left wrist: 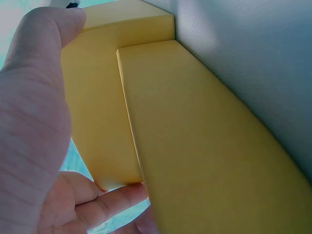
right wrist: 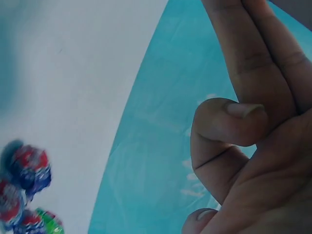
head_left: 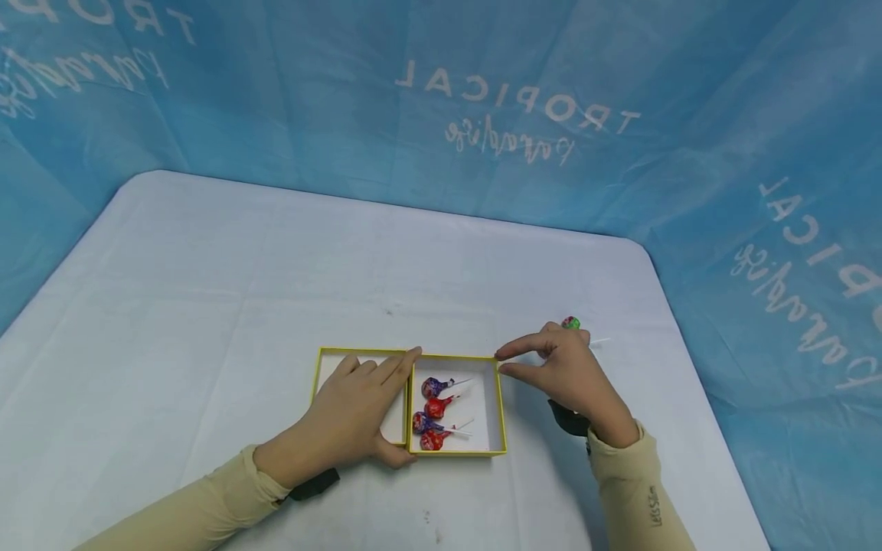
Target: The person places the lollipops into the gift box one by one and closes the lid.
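Observation:
Two shallow yellow-edged boxes with white insides stand side by side on the table. The right yellow box (head_left: 458, 453) holds several lollipops (head_left: 438, 407) in purple and red wrappers, sticks pointing right. My left hand (head_left: 351, 413) lies over the left yellow box (head_left: 318, 376) and grips across the seam, thumb on the near side and fingers on the far side. In the left wrist view, two yellow walls (left wrist: 195, 126) overlap between thumb and fingers. My right hand (head_left: 561, 367) has straight thumb and index fingertips at the right box's far right corner, a small gap between them.
Beyond my right hand lies a green-wrapped lollipop (head_left: 570, 322), partly hidden. The right wrist view shows several blurred lollipops (right wrist: 30, 168) on the white tablecloth (head_left: 276, 252). Blue printed curtains (head_left: 413, 153) rise behind the table's back edge and at its sides.

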